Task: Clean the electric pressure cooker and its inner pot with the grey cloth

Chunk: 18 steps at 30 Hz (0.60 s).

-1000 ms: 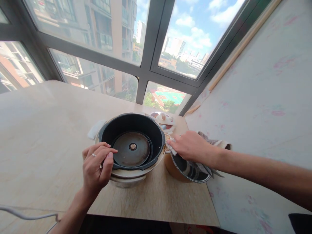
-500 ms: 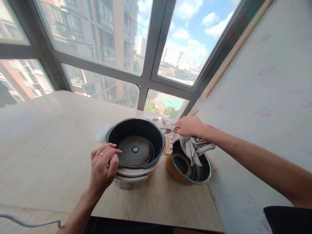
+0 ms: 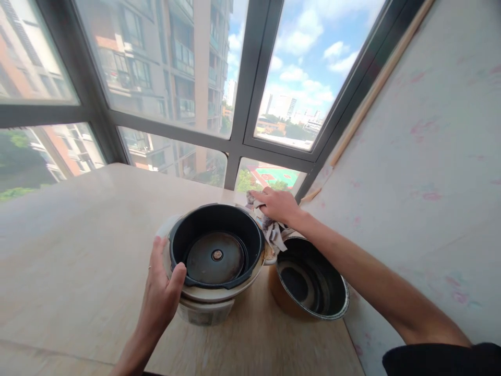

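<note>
Cloth (image 3: 274, 236) at the edge of an open cooker (image 3: 205, 313)

A grey-framed window (image 3: 237, 117) fills the upper frame, above a pale tabletop (image 3: 86, 245) spanning left and lower centre. The white cooker stands at lower centre, its dark well uncovered. Just right of it, at lower right of centre, sits a separate tilted pot (image 3: 281, 292), dark inside. The left hand (image 3: 161, 292) rests on the cooker's left edge, thumb and fingers spread wide. The right hand (image 3: 278, 204), right of centre, has its fingers closed around the cloth, which drapes by the cooker's upper-right side.
</note>
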### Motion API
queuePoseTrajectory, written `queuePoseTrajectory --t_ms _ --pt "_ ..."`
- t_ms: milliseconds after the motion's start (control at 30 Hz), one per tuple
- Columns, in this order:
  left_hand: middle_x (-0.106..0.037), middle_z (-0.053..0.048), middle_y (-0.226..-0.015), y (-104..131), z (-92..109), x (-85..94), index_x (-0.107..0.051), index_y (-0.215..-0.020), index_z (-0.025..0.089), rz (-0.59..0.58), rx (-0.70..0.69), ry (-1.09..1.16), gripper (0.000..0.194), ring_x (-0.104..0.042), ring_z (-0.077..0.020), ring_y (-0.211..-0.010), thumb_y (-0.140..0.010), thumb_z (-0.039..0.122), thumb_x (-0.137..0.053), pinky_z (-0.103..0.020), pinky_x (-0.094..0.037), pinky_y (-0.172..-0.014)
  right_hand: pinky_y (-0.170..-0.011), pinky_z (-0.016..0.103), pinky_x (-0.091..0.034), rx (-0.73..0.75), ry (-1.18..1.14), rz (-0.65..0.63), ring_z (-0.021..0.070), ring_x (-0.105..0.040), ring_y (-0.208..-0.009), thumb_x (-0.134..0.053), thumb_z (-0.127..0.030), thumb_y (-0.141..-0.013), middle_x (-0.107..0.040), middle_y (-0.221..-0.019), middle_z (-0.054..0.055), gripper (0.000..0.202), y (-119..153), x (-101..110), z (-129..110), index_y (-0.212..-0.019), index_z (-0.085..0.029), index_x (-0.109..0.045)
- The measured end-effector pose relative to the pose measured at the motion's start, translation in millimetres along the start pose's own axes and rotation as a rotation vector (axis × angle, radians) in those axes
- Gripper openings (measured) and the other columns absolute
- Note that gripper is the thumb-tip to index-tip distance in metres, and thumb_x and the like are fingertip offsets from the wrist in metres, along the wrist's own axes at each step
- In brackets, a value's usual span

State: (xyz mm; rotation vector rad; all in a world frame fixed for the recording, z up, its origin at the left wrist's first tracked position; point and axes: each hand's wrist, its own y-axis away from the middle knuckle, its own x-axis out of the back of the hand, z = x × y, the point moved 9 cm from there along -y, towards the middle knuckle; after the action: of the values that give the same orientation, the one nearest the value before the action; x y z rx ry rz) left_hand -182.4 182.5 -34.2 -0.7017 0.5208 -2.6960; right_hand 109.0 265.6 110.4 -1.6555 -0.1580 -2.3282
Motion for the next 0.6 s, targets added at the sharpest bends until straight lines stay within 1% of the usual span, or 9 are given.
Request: queuePoseTrajectory --t_ms 100,167,233,333,400,500,533,600 --pt "-0.032 -0.017 -0.164 -2 1 2.2 -0.030 -0.158 0.016 0.003 0.091 0.048 0.074 -0.027 -0.0361 -0.153 -0.092 0.040 -0.053 -0.057 -0.020 -0.125 -0.078 0.036 -0.050 0.013 0.001 -0.062 0.0301 -0.066 -0.107 -0.044 -0.034 -0.099 -0.059 -0.135 0.012 0.057 -24 -17 7 -0.155 -0.036 -0.040" --pt "-0.032 -0.017 -0.164 -4 3 3.9 -0.033 -0.157 0.013 0.018 0.164 0.072 0.076 -0.027 -0.0349 -0.153 -0.089 0.039 -0.054 -0.054 -0.017 -0.126 -0.079 0.037 -0.051 0.034 -0.003 -0.085 0.0304 -0.067 -0.106 -0.044 -0.031 -0.098 -0.059 -0.134 0.012 0.057 -36 -29 7 -0.155 -0.038 -0.039" --pt "-0.032 -0.016 -0.164 -6 4 4.4 -0.036 -0.156 0.012 0.036 0.240 0.097 0.079 -0.026 -0.0341 -0.153 -0.084 0.037 -0.057 -0.051 -0.016 -0.127 -0.077 0.037 -0.051 0.093 0.000 -0.095 0.0302 -0.068 -0.103 -0.043 -0.027 -0.098 -0.059 -0.131 0.013 0.057 -43 -39 0 -0.154 -0.039 -0.041" --pt "-0.031 -0.015 -0.165 -7 2 3.4 -0.039 -0.154 0.012 0.061 0.332 0.130 0.083 -0.025 -0.0351 -0.153 -0.079 0.037 -0.064 -0.051 -0.015 -0.127 -0.073 0.036 -0.050 0.179 0.015 -0.084 0.0281 -0.068 -0.098 -0.039 -0.019 -0.099 -0.058 -0.130 0.014 0.057 -50 -49 -12 -0.152 -0.039 -0.043" --pt "-0.030 -0.013 -0.166 -7 2 3.0 -0.042 -0.153 0.013 0.083 0.348 0.153 0.083 -0.025 -0.0353 -0.153 -0.077 0.037 -0.066 -0.051 -0.014 -0.128 -0.072 0.035 -0.050 0.266 0.032 -0.071 0.0269 -0.067 -0.098 -0.038 -0.018 -0.100 -0.057 -0.132 0.013 0.055 -54 -52 -20 -0.150 -0.040 -0.046" --pt "-0.031 -0.010 -0.166 -5 4 3.7 -0.047 -0.151 0.016 0.121 0.332 0.187 0.078 -0.026 -0.0340 -0.153 -0.078 0.035 -0.064 -0.050 -0.013 -0.128 -0.072 0.035 -0.049 0.407 0.064 -0.071 0.0275 -0.065 -0.100 -0.042 -0.020 -0.100 -0.057 -0.130 0.012 0.049 -56 -52 -32 -0.143 -0.042 -0.054" --pt "-0.032 -0.009 -0.165 -4 5 4.1 -0.048 -0.150 0.016 0.131 0.327 0.193 0.076 -0.026 -0.0339 -0.153 -0.078 0.034 -0.064 -0.050 -0.013 -0.128 -0.071 0.035 -0.049 0.435 0.073 -0.080 0.0280 -0.065 -0.101 -0.042 -0.020 -0.100 -0.058 -0.128 0.012 0.048 -57 -52 -34 -0.140 -0.042 -0.057" --pt "-0.034 -0.009 -0.165 -3 6 5.2 -0.050 -0.148 0.015 0.148 0.316 0.196 0.074 -0.027 -0.0340 -0.153 -0.078 0.034 -0.063 -0.049 -0.014 -0.128 -0.073 0.037 -0.049 0.446 0.079 -0.113 0.0294 -0.064 -0.104 -0.041 -0.021 -0.101 -0.059 -0.126 0.013 0.044 -59 -50 -37 -0.136 -0.038 -0.062"
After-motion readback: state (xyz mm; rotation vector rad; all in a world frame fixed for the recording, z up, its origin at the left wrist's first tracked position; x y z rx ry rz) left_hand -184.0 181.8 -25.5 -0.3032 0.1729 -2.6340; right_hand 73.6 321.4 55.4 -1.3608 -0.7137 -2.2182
